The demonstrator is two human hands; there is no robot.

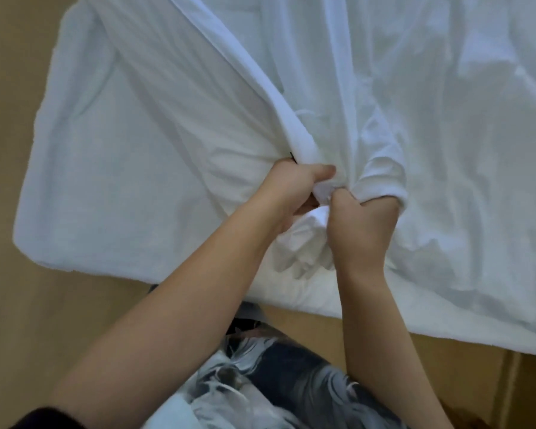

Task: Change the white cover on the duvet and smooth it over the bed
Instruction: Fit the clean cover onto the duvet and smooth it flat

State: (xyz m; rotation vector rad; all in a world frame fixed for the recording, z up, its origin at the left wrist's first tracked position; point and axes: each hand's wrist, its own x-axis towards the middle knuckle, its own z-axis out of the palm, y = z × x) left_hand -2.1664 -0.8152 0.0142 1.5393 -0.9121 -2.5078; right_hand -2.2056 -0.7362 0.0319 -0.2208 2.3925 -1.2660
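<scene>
Floor: tan, plain floor (19, 305) all round the left side and along the near edge of the bedding.
Surface: pretty much everything else up top is white fabric, spread flat on the left and way more rumpled on the right.
White cover: the white cover (130, 156) lies across the whole upper part of the view, and creases fan out from one gathered spot near the middle, right where the hands meet.
Thick rolled edge: a chunkier white band (260, 75) runs diagonally from the top down into that gathered spot. Honestly can't tell if it's a hem or another layer.
Left hand: the left hand (294, 187) is clenched round the bottom end of that band, thumb on top, fingers tucked under the fabric.
Right hand: the right hand (359, 218) sits just beside it, nearly touching, fist closed on a bunched wad of the white cover, which bulges out past the knuckles.
Between the hands: a small crumpled knot of white cloth (310, 236), hanging a bit below both fists.
Person: bare forearms, a dark sleeve (37, 418) at the bottom left, and dark blue and pale patterned clothing (291, 376) below the arms.
</scene>
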